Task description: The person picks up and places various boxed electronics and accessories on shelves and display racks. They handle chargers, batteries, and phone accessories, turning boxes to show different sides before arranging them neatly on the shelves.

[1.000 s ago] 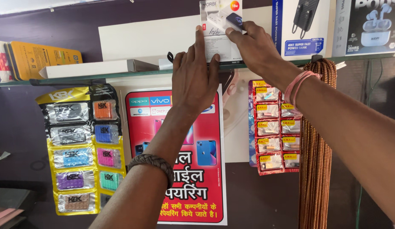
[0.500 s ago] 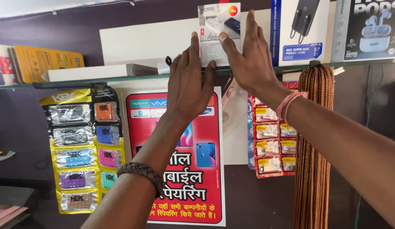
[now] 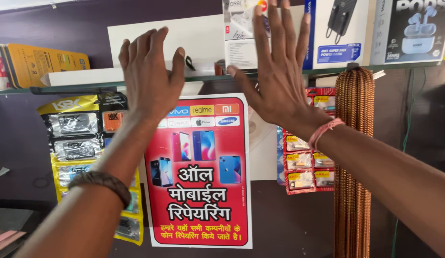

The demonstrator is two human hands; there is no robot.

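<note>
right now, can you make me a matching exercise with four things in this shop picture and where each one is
Things:
1. yellow flat box
2. red phone poster
3. bundle of brown braided cords
4. white earbuds box

Places:
A. hanging below the shelf, right of the right hand
B. on the shelf, far right
C. on the shelf, far left
D. on the wall beneath both open hands

Pairs: 1-C, 2-D, 3-A, 4-B
</note>
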